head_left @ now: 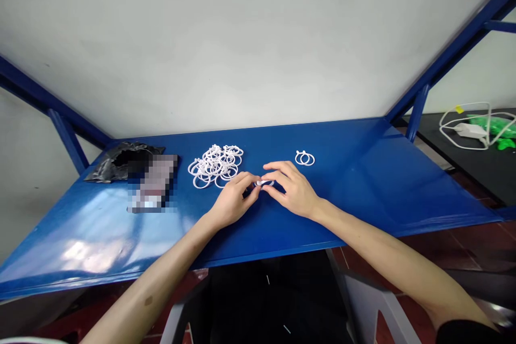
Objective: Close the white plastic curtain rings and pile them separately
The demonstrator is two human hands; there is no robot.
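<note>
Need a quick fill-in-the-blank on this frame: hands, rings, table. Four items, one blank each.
1. The left hand and right hand pinch a small ring coloured ____.
2. The pile of rings lies to the ____ of the small ring.
3. The separate rings beyond the right hand number ____.
4. The table is painted ____.

Missing words: white; left; two; blue.

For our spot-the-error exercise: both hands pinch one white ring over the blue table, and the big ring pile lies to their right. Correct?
No. The head view shows the pile to their left. The left hand and right hand do pinch a white ring over the blue table.
</note>
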